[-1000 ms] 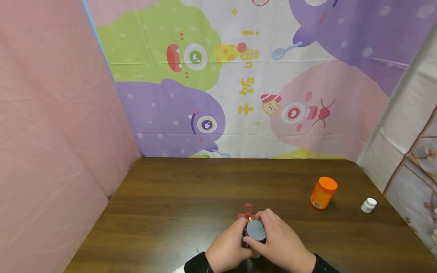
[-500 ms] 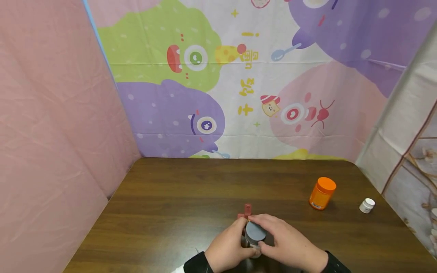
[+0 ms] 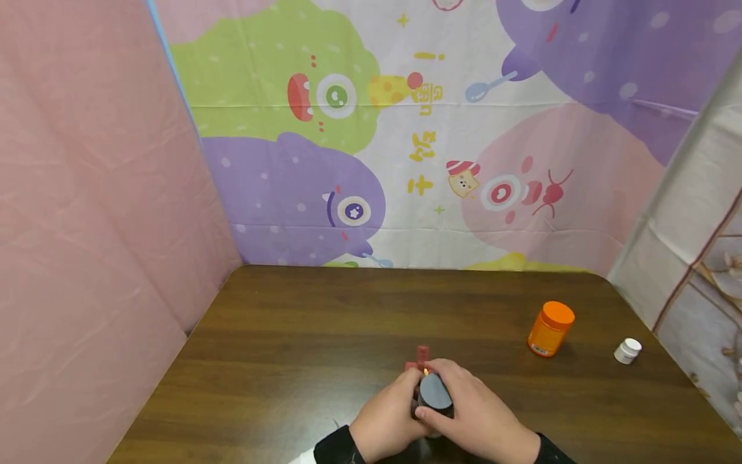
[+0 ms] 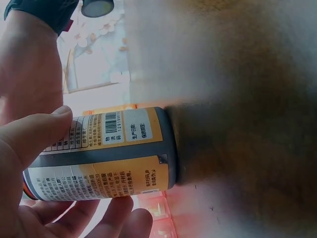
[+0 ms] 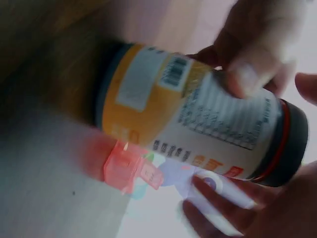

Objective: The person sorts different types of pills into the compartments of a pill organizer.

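Observation:
An upright supplement bottle (image 4: 129, 171) with an orange, white and grey label stands near the front of the table, mostly covered by the hands in the head view. My left hand (image 3: 384, 415) grips its body, the thumb lying across the label in the left wrist view. Around the dark grey cap (image 3: 436, 390) curl the thumb and fingers of my right hand (image 3: 482, 412). A red ring shows below the cap in the right wrist view. Just behind the bottle is a red pill box (image 5: 121, 166) with a flap (image 5: 151, 174) standing up; much of it is hidden.
On the brown wooden table (image 3: 301, 322), an orange jar (image 3: 551, 328) stands at the back right. Farther right is a small white bottle (image 3: 628, 351). A cartoon-print cloth (image 3: 423, 245) hangs behind the table, and a pink cloth (image 3: 104, 245) on the left.
My right hand first turned away to the right with its fingers loosened off the cap, then came back around it. The left hand and the bottle have stayed in place.

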Demonstrator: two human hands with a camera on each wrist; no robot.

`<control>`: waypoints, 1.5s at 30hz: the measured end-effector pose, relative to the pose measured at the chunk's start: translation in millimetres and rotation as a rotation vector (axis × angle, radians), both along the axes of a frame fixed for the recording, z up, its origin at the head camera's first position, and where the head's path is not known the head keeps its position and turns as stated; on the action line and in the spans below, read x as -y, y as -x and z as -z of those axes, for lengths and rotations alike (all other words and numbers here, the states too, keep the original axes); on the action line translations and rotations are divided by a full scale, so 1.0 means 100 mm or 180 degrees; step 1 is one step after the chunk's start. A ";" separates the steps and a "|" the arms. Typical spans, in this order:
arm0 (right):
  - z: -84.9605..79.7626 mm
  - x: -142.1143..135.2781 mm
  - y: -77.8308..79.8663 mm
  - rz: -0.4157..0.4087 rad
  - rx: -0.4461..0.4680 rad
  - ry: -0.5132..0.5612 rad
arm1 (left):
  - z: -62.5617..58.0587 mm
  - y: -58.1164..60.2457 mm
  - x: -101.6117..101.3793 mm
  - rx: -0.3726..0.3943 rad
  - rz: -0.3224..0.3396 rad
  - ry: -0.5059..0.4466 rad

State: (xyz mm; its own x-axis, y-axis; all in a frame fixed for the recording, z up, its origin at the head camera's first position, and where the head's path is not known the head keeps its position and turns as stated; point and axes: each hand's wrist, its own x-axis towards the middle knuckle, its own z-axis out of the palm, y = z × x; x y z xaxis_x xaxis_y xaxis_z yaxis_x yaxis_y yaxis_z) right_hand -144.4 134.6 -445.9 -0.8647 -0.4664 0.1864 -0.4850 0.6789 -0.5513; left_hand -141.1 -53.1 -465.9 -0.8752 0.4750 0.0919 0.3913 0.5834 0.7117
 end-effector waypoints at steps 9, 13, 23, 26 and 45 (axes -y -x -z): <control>-0.11 -0.14 0.02 -0.0999 -0.0147 0.0193 | 0.01 -0.01 0.00 -0.0148 -0.0035 0.0135; -0.12 -0.15 0.04 -0.0897 0.0016 0.0161 | 0.01 -0.01 0.00 -0.0140 -0.0054 0.0157; -0.06 -0.04 0.03 0.0026 -0.0004 0.0032 | 0.01 -0.03 -0.02 0.0066 -0.0009 -0.0134; -0.02 -0.01 0.03 0.0225 0.0072 -0.0004 | 0.00 -0.02 -0.02 0.0105 0.0035 -0.0187; -0.02 -0.17 0.05 -0.0937 -0.0162 0.0350 | 0.04 -0.01 -0.01 -0.0200 -0.0037 0.0139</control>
